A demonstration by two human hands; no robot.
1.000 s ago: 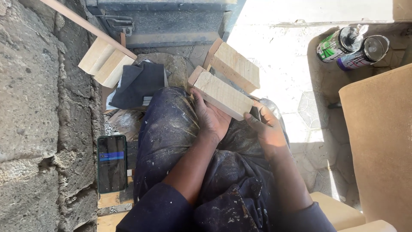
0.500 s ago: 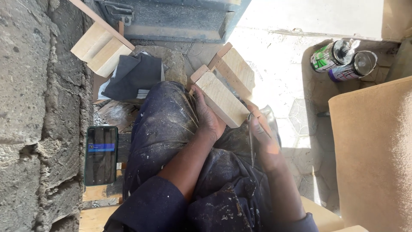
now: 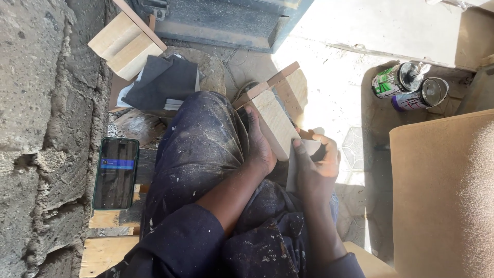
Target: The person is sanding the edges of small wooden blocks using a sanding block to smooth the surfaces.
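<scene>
On the lap, over the paint-flecked dark blue trousers (image 3: 200, 149), sits the work: a pale rectangular wooden block assembly (image 3: 275, 116) with a thin strip along its far edge, tilted away from the body.

Left hand (image 3: 259, 146): closed on the block's near-left edge, palm flat against the side, bracing it to the knee. Right hand (image 3: 315, 167): curled around the block's near-right corner, pinching a small grey sheet (image 3: 294, 167), probably sandpaper, against the wood. Neither hand is spread; both are loaded.

Judgement on doing this well: keep the left hand as the clamp and don't let the block rock on the thigh. Work the sheet flat with the grain, even pressure, and go light at the corner so it doesn't round over. Fingers should stay clear of the strip joint.

Relative to the block:
- far left: dark grey folded cloth (image 3: 162, 82), then more pale wooden offcuts (image 3: 123, 46) beyond it
- near left, well apart: black smartphone with green case (image 3: 115, 172), lying on a wooden plank (image 3: 105, 219) beside the rough stone wall (image 3: 41, 118)
- far right, well apart: two open paint-style tins (image 3: 409, 87) lying on the sunlit concrete floor (image 3: 334, 67)
- right: large tan fibreboard panel (image 3: 442, 190)
</scene>
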